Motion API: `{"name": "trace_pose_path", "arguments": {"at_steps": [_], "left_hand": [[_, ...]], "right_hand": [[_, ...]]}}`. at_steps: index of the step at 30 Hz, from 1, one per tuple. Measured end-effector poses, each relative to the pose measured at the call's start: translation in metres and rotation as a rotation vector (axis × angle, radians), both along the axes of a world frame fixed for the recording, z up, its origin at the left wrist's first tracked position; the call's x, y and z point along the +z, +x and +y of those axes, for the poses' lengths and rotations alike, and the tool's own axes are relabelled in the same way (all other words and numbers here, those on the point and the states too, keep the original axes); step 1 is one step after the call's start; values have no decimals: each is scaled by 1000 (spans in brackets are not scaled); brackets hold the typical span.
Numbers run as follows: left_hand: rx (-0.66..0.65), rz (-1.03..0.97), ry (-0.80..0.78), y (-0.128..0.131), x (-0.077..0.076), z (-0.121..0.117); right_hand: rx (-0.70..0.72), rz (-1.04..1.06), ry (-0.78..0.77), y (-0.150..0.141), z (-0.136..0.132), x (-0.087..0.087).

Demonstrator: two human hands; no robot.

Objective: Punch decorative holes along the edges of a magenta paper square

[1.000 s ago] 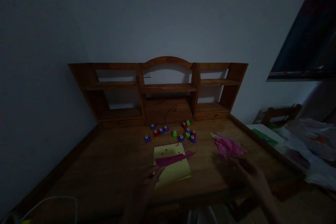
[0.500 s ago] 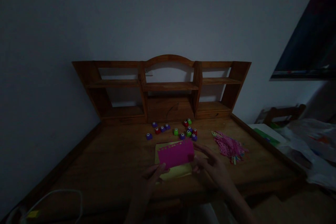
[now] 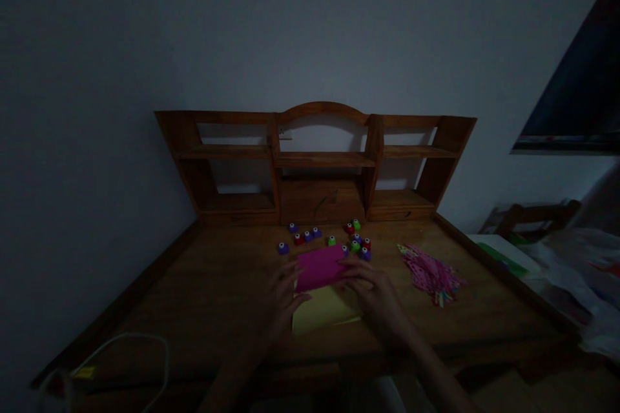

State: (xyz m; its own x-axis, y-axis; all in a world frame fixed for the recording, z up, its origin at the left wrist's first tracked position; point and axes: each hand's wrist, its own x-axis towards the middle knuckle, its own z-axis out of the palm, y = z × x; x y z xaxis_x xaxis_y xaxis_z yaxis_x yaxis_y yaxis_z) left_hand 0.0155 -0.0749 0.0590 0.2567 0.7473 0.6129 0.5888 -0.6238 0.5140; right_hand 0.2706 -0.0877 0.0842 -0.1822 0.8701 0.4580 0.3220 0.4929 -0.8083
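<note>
Head view: my left fingers (image 3: 297,301) pinch the pink paper (image 3: 320,268) over the yellow paper (image 3: 322,312). The pink one looks light, bendy and easy to rip, so side edges seem best. My right fingers (image 3: 361,271) pinch its right side. Far right, a plastic bag (image 3: 600,328) holds something reddish, too dim to name.

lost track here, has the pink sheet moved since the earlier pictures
Yes. The pink sheet has moved away from the person, closer to the wooden shelf unit at the back of the desk.
</note>
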Motion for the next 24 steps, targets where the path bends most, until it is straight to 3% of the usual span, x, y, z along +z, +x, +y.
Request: {"name": "trace_pose_path", "arguments": {"at_steps": [5, 10, 15, 24], "left_hand": [[-28, 466, 122, 3, -11, -14], [-126, 697, 154, 10, -9, -22], [-182, 767, 125, 12, -9, -21], [-174, 702, 57, 11, -23, -24]], "right_hand": [[22, -84, -29, 8, -5, -31], [50, -162, 0, 14, -6, -47], [-57, -301, 95, 18, -10, -50], [78, -377, 130, 8, -18, -47]]}}
